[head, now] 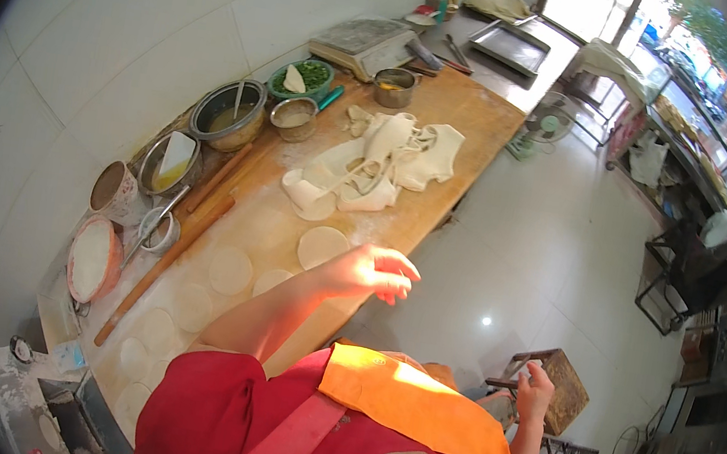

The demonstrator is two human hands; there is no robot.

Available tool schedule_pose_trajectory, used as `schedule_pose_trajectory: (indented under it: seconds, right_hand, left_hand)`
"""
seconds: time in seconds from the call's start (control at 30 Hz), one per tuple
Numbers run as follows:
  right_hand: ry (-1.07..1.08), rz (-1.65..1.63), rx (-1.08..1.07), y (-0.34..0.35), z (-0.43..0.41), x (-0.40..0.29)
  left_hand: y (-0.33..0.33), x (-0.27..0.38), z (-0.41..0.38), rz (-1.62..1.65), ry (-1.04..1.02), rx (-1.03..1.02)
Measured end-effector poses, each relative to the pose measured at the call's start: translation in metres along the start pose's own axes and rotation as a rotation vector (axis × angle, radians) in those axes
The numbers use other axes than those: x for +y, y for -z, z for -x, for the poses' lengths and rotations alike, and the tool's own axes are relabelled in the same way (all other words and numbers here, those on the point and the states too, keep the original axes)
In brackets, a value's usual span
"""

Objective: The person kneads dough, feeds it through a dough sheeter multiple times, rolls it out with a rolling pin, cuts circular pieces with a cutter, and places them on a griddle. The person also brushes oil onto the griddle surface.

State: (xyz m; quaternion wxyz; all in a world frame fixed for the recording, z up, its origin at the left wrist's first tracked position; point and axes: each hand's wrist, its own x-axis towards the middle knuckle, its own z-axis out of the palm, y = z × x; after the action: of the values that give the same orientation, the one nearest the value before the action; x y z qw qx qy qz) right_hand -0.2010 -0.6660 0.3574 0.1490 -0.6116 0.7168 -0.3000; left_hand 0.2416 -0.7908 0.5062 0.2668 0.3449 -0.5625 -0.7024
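Note:
Beyond the near edge of the floured wooden worktable (492, 106) hangs my left hand (381, 275), its fingers loosely bent and apart, with nothing in it. Flat dough rounds (323, 248) lie beside and behind that forearm, several of them along the table. Farther up, a loose heap of dough sheets and strips (380, 160) is spread on the wood. My right hand (535, 392) is raised away from the table, fingers partly bent, and no object shows in it. A long wooden rolling pin (166, 269) lies along the wall side, beside a thinner wooden pin (220, 178).
Along the wall stand a pink bowl of flour (93, 259), a pot with liquid (227, 116), a bowl of chopped greens (302, 78) and a scale (361, 45). A metal tray (511, 47) lies beyond. A wooden stool (560, 390) and a fan (549, 117) stand on the floor.

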Motion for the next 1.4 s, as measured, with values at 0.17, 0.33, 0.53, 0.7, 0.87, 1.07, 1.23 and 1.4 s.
schedule_pose_trajectory:
  seconds: [0.17,0.33,0.53,0.7,0.87,1.07,1.23,1.4]
  right_hand:
    - [0.036,0.064,-0.469,-0.065,-0.111,-0.056]
    - [0.102,-0.195,-0.574,-0.163,-0.255,-0.088]
    - [0.119,-0.595,-0.582,-0.281,-0.442,-0.260]
    - [-0.285,-0.690,-0.522,-0.376,-0.545,-0.378]
    - [-0.289,-0.452,-0.503,-0.472,-0.586,-0.364]
    - [0.122,-0.455,-0.578,-0.332,-0.574,-0.331]
    - [0.755,-0.213,-0.826,-0.197,-0.527,-0.277]
    - [0.833,-0.033,-1.106,-0.111,-0.423,-0.235]
  left_hand:
    - [0.093,-0.029,-0.036,0.124,0.018,0.409]
    - [0.141,-0.044,-0.087,0.186,0.040,0.607]
    - [0.137,-0.059,-0.145,0.221,0.159,0.689]
    - [0.138,-0.054,-0.176,0.176,0.281,0.724]
    - [0.144,-0.053,-0.173,0.273,0.267,0.880]
    - [0.156,-0.060,-0.156,0.066,0.094,1.111]
    - [0.166,-0.011,-0.164,-0.196,-0.106,0.984]
    - [0.115,0.004,-0.182,-0.381,-0.160,0.405]
